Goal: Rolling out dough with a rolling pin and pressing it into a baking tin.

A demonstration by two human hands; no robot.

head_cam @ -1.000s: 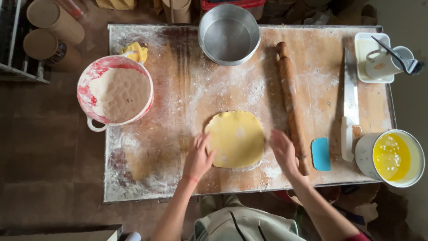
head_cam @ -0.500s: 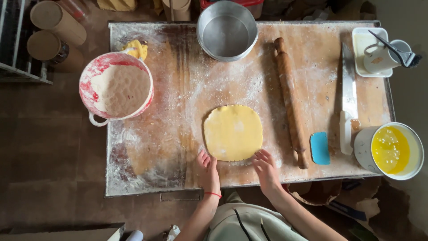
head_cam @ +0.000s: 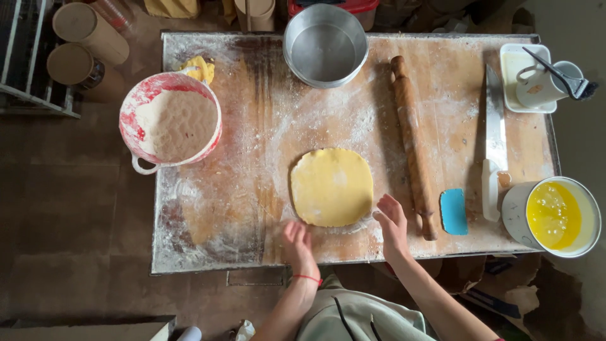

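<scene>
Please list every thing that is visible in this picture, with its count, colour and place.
board: 1, floured wood, centre
dough: 1, yellow flat sheet, middle of board
rolling pin: 1, brown wood, right of dough
scraper: 1, blue, right of pin's near end
knife: 1, steel blade, white handle, right part of board
pan: 1, metal, round, far edge of board
flour bowl: 1, white with red stains, left part of board
egg bowl: 1, white, yellow liquid inside, near right corner
tray: 1, white, far right corner
mug: 1, white, on tray
tubes: 2, brown cardboard, far left
left hand: 1, open, at dough's near edge
right hand: 1, open, at dough's near right corner
</scene>
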